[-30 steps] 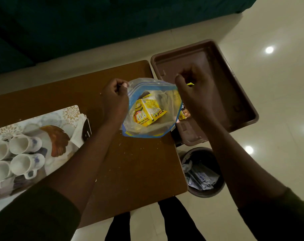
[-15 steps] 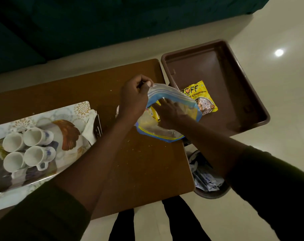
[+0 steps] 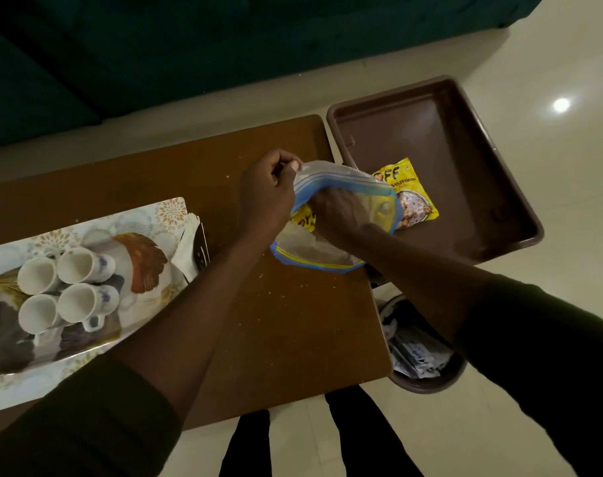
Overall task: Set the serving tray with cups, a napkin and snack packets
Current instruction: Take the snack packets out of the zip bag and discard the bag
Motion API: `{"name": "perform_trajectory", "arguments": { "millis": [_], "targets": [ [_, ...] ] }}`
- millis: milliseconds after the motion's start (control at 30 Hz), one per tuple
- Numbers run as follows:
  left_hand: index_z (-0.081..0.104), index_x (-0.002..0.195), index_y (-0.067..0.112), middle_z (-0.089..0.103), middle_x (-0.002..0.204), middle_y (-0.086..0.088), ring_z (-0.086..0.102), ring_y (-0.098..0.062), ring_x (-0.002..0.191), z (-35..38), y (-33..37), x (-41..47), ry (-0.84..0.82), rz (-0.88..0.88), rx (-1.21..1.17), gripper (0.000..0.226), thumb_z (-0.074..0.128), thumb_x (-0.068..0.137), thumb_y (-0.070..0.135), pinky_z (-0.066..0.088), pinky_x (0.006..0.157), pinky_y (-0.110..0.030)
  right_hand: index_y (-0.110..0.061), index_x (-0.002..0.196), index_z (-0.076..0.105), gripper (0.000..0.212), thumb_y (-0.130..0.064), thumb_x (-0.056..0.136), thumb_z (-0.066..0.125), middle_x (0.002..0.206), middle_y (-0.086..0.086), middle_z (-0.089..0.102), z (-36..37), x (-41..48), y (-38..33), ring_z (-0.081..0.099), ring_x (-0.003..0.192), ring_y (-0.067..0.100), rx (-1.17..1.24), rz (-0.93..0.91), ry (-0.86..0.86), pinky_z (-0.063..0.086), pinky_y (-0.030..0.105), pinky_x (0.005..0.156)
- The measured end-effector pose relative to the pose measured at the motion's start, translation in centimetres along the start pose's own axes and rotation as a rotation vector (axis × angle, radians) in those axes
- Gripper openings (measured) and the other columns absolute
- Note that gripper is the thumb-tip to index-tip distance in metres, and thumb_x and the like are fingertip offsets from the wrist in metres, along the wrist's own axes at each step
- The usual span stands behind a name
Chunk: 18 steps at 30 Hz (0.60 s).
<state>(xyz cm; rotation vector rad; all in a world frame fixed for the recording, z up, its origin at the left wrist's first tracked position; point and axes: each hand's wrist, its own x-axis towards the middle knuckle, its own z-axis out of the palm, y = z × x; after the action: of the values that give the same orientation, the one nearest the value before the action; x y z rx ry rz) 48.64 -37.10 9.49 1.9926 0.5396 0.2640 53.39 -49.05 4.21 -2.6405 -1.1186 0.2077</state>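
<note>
Left hand (image 3: 265,194) fingers (image 3: 295,165) pinching the limp zip bag (image 3: 327,249) rim. Right hand (image 3: 338,215) buried inside, finger state impossible to tell. Light, crinkly, slippery snack packet (image 3: 303,218) likely best pinched at a sealed edge.

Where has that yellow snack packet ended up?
The yellow snack packet lies flat inside the brown tray on the right of the head view, just beyond the clear zip bag the hands are working in.

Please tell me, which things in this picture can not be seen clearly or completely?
- Right hand, head view: its fingers are inside the zip bag; its grip is hidden.
- Yellow packet in the bag: mostly covered by both hands.
- Packet in the brown tray: the bag hides part of its print.
- Patterned tray: cut by the left edge.
- Bin contents: too dark.
</note>
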Motion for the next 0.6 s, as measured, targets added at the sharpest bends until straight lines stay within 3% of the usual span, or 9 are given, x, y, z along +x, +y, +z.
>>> {"name": "perform_trajectory", "arguments": {
  "millis": [67, 167, 233, 300, 400, 500, 600],
  "targets": [
    [0.066, 0.092, 0.010, 0.063, 0.085, 0.005, 0.057, -0.006, 0.077, 0.1, 0.1, 0.1, 0.033, -0.008, 0.005, 0.016, 0.050, 0.094, 0.012, 0.048, 0.071, -0.023, -0.006, 0.126, 0.060, 0.039, -0.010, 0.087, 0.057, 0.122, 0.021, 0.065, -0.8, 0.4, -0.8, 0.059, 0.115, 0.041, 0.008, 0.076, -0.057, 0.044, 0.046, 0.097],
    [0.066, 0.094, 0.008, 0.063, 0.088, 0.003, 0.056, -0.006, 0.080, 0.0, 0.3, 0.4, 0.076, -0.012, 0.019, 0.017, 0.049, 0.095, 0.011, 0.041, 0.067, -0.008, -0.014, 0.131, 0.057, 0.041, -0.012, 0.091, 0.050, 0.132, 0.016, 0.059, -1.3, 0.8, -1.7, 0.053, 0.123, 0.037, 0.004, 0.113, -0.105, 0.036, 0.044, 0.102],
    [0.065, 0.096, 0.008, 0.062, 0.089, 0.004, 0.054, -0.001, 0.078, -0.2, 0.4, 0.4, 0.080, -0.007, 0.055, 0.017, 0.049, 0.096, 0.012, 0.039, 0.064, -0.002, -0.023, 0.132, 0.055, 0.042, -0.012, 0.093, 0.046, 0.130, 0.014, 0.059, -2.4, 0.4, -2.5, 0.056, 0.118, 0.036, -0.046, 0.065, -0.157, 0.043, 0.044, 0.099],
    [0.065, 0.097, 0.009, 0.062, 0.089, 0.004, 0.053, 0.003, 0.076, -0.5, 0.4, 0.4, 0.087, -0.009, 0.072, 0.017, 0.048, 0.096, 0.012, 0.039, 0.062, 0.000, -0.030, 0.131, 0.055, 0.040, -0.015, 0.095, 0.044, 0.121, 0.011, 0.064, -3.9, -0.4, -2.5, 0.061, 0.109, 0.035, -0.109, 0.001, -0.128, 0.049, 0.039, 0.086],
    [0.065, 0.099, 0.008, 0.062, 0.092, 0.003, 0.053, 0.003, 0.076, -0.7, 0.1, 0.3, 0.094, -0.024, 0.079, 0.018, 0.048, 0.097, 0.012, 0.038, 0.060, 0.001, -0.030, 0.129, 0.054, 0.042, -0.012, 0.092, 0.045, 0.111, 0.008, 0.069, -6.5, -1.6, -2.1, 0.066, 0.099, 0.032, -0.066, -0.001, -0.031, 0.038, 0.032, 0.068],
    [0.065, 0.099, 0.007, 0.062, 0.092, 0.001, 0.053, -0.001, 0.077, -0.8, 0.1, 0.2, 0.094, -0.034, 0.079, 0.019, 0.047, 0.097, 0.011, 0.039, 0.059, -0.001, -0.032, 0.127, 0.057, 0.045, -0.009, 0.089, 0.051, 0.116, 0.008, 0.069, -9.1, -2.1, -1.7, 0.066, 0.099, 0.032, 0.005, 0.047, -0.012, 0.037, 0.030, 0.065],
    [0.065, 0.097, 0.007, 0.063, 0.092, 0.000, 0.055, -0.006, 0.080, -0.9, 0.3, 0.4, 0.088, -0.044, 0.042, 0.018, 0.048, 0.096, 0.010, 0.041, 0.066, -0.010, -0.032, 0.123, 0.062, 0.039, -0.014, 0.089, 0.055, 0.121, 0.005, 0.067, -11.4, -2.5, -1.0, 0.064, 0.107, 0.030, 0.088, 0.034, -0.003, 0.051, 0.035, 0.073]
  ]
}}
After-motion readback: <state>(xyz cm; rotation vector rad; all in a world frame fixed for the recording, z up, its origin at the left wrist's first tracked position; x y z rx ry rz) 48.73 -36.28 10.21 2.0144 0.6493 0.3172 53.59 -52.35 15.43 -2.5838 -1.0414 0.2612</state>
